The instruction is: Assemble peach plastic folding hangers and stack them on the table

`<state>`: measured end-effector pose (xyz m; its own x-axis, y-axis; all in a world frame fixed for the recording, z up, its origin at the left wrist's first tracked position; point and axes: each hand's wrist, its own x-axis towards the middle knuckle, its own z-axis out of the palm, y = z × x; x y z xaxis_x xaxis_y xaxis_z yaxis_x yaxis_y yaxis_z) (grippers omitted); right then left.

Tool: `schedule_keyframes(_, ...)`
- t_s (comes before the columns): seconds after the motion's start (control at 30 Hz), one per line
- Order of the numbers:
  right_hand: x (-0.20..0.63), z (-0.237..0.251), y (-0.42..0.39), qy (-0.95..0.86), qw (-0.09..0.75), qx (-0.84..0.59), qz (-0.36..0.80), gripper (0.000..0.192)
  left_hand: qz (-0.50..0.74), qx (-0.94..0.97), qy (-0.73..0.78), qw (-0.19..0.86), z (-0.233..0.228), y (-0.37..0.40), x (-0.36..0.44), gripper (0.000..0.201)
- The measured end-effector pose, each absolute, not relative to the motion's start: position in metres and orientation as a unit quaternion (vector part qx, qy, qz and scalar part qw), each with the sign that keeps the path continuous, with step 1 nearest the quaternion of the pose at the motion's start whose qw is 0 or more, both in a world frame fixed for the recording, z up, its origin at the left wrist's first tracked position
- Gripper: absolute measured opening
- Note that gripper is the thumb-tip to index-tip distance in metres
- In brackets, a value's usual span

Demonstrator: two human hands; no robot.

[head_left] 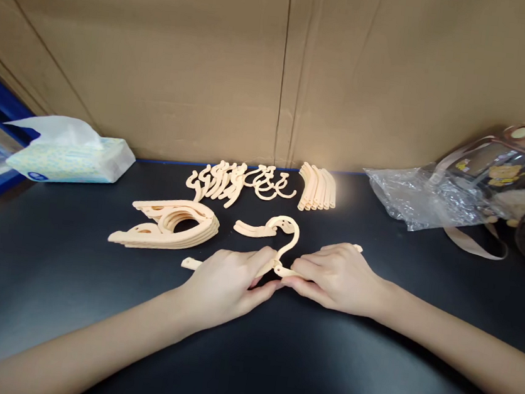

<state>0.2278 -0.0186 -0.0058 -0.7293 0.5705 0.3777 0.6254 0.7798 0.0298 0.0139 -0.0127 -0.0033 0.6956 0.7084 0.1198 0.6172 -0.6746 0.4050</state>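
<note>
Fingers [261, 266] of left hand [226, 284] and right hand [336, 275] clamped on peach hanger [281, 237], flat on black desk [70, 263]; hanger stack [168, 227] just left.

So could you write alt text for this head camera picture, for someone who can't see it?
The left hand and right hand grip a cream plastic hanger on a black table. Behind lie stacked hanger arms, loose hooks, a tissue box and a plastic bag.

Cardboard wall [277, 66] (creased), dark table [45, 273]
</note>
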Motion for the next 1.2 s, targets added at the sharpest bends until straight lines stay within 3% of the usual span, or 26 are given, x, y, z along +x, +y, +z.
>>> schedule_keyframes(1.2, 0.2336, -0.0027, -0.0148, -0.927, 0.156, -0.341, 0.01, 0.042, 0.17, 0.933, 0.314, 0.036, -0.0119, -0.015, 0.013, 0.018)
